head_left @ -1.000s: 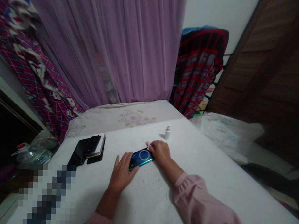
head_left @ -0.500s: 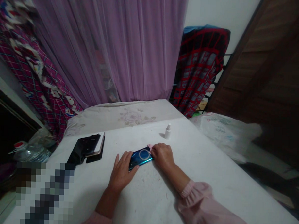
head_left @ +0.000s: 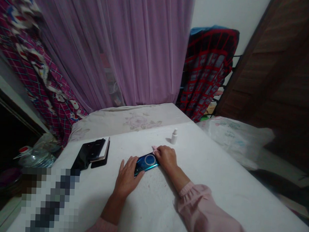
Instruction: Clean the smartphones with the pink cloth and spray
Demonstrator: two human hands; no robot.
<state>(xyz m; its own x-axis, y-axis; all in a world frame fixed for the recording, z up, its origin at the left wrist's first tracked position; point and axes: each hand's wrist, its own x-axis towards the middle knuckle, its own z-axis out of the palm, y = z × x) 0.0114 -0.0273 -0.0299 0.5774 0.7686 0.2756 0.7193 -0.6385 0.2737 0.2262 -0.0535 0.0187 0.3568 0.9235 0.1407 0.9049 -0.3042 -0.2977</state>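
Observation:
A shiny blue phone (head_left: 145,164) lies on the white table with its back up, showing a pale ring. My left hand (head_left: 127,176) grips its left end, thumb along the near edge and fingers along the far one. At the right end my right hand (head_left: 167,159) is closed on a small pink cloth (head_left: 154,148), pressed to the phone's corner. Most of the cloth is hidden under the fingers. Just beyond the right hand stands a small white bottle (head_left: 174,137).
On the left of the white table (head_left: 151,207) several dark and white phones (head_left: 98,153) lie partly stacked. A pixelated patch covers the lower left. Clear plastic bottles (head_left: 36,156) stand off the left edge; a plastic bag (head_left: 237,139) lies off the right. Purple curtains (head_left: 146,48) hang behind.
My right hand has shifted slightly left and away from me at the phone's right end, with the pink cloth in it. The left hand keeps its hold on the phone.

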